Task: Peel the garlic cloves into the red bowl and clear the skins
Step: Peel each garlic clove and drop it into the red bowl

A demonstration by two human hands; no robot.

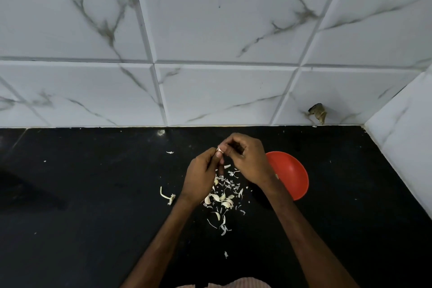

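Note:
Above the black counter both hands meet over a small garlic clove. My left hand holds it from below. The curled fingertips of my right hand pinch its pale skin from above. The red bowl sits just right of my right hand, partly hidden by that wrist; a pale bit shows inside near the wrist. Beneath the hands lies a pile of skins and cloves, with more skins trailing toward me.
A garlic stem with root end lies left of the pile. Small skin flecks dot the black counter. The marble-tiled wall rises behind, and a side wall closes the right corner.

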